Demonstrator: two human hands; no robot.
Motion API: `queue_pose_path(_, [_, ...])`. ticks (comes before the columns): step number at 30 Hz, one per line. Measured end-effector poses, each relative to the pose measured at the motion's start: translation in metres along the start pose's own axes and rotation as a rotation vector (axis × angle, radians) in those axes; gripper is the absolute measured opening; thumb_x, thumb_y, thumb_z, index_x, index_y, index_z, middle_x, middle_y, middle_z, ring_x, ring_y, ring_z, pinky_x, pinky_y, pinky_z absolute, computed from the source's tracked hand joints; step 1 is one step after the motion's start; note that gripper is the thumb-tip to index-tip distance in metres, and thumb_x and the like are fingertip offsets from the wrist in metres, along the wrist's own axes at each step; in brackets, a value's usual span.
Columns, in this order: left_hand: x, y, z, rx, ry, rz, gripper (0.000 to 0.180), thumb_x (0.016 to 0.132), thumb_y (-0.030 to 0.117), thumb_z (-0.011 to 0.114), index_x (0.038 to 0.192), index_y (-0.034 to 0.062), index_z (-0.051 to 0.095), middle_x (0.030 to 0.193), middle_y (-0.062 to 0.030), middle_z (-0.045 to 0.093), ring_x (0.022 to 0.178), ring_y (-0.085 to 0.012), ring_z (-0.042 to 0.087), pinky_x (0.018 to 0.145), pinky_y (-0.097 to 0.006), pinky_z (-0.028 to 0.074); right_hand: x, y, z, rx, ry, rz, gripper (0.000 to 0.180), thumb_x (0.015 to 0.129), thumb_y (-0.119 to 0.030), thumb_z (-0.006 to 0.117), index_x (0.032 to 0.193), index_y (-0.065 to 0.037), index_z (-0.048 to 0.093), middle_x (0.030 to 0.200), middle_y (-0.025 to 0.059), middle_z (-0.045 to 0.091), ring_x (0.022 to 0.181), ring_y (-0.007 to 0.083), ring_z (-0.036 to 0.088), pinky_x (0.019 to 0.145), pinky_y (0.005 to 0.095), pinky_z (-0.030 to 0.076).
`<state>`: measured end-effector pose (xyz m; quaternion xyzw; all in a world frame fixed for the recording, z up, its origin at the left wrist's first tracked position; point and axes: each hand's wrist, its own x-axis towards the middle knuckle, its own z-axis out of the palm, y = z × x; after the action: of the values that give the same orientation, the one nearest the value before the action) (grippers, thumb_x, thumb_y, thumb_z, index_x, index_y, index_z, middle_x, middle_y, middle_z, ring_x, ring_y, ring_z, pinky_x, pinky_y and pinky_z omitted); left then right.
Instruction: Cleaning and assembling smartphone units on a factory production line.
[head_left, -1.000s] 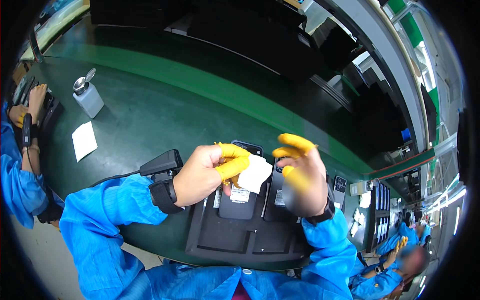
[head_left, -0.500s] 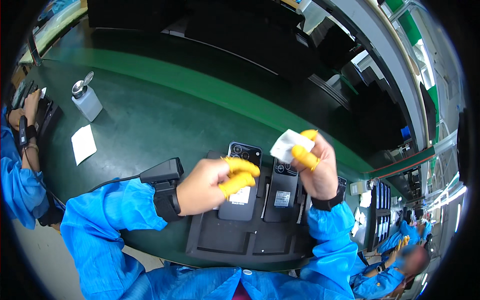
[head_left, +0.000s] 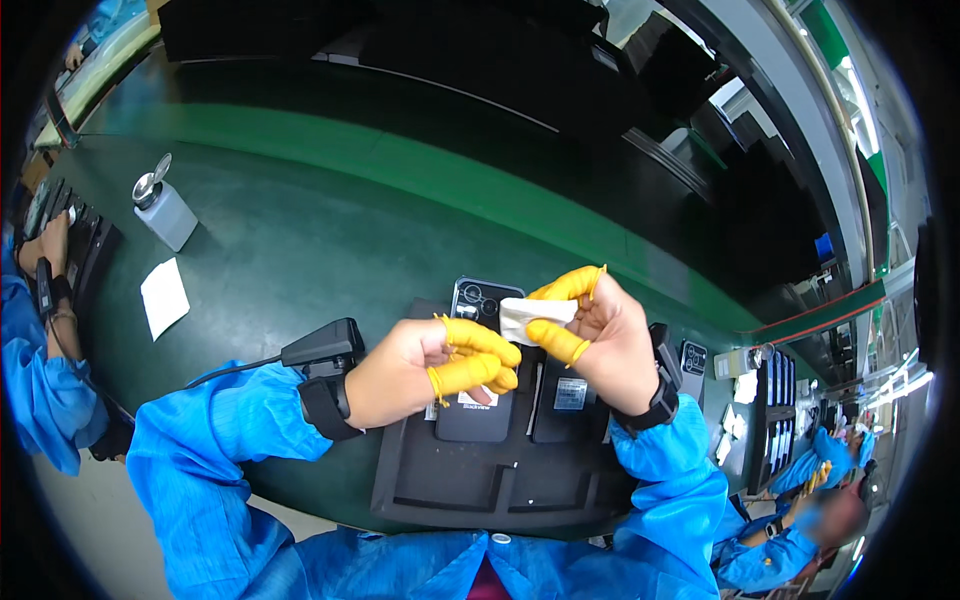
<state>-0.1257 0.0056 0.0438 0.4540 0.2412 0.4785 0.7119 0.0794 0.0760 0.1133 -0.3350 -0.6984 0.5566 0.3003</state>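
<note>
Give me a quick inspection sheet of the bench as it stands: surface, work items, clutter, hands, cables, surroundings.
Surface: dark green bench mat.
Job's things: black tray holding two dark phones, camera ends pointing away; small white wipe.
Clutter: pump dispenser bottle and white paper square, far left.
Grippers: right hand pinches the wipe in yellow finger cots; left hand curled, grip holds nothing clearly visible.
Cables: black cord runs to a wrist device.
Surroundings: co-worker's hand at left; another person in blue at lower right.

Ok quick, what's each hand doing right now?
Left hand: fingers curled, holding nothing that shows.
Right hand: pinching a white cloth.
</note>
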Motion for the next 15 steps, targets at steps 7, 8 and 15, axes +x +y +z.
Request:
queue_pose_path(7, [0.003, 0.004, 0.004, 0.030, 0.124, -0.065, 0.027, 0.099, 0.013, 0.053, 0.118, -0.0048, 0.059, 0.109, -0.0169, 0.067, 0.094, -0.0240, 0.068, 0.082, -0.033, 0.058, -0.012, -0.006, 0.009, -0.286, -0.107, -0.107, 0.029, 0.078, 0.001, 0.075, 0.102, 0.002, 0.059, 0.106, 0.0133, 0.065, 0.101, 0.0240, 0.067, 0.091, 0.0339, 0.054])
queue_pose_path(8, [0.003, 0.004, 0.004, 0.035, 0.122, -0.068, 0.026, 0.099, 0.013, 0.054, 0.118, -0.0048, 0.060, 0.109, -0.0164, 0.067, 0.094, -0.0235, 0.069, 0.082, -0.033, 0.058, -0.012, -0.006, 0.009, -0.283, -0.113, -0.124, 0.029, 0.078, 0.001, 0.075, 0.102, 0.002, 0.059, 0.107, 0.0135, 0.064, 0.102, 0.0241, 0.066, 0.091, 0.0340, 0.054])
queue_pose_path(15, [0.002, 0.004, 0.004, 0.023, 0.117, -0.059, 0.027, 0.099, 0.014, 0.055, 0.119, -0.0036, 0.060, 0.106, -0.0111, 0.068, 0.095, -0.0167, 0.067, 0.082, -0.029, 0.055, -0.017, 0.000, 0.015, -0.361, -0.077, -0.202, 0.027, 0.078, -0.002, 0.076, 0.101, 0.000, 0.061, 0.108, 0.0146, 0.064, 0.100, 0.0265, 0.066, 0.087, 0.0335, 0.054])
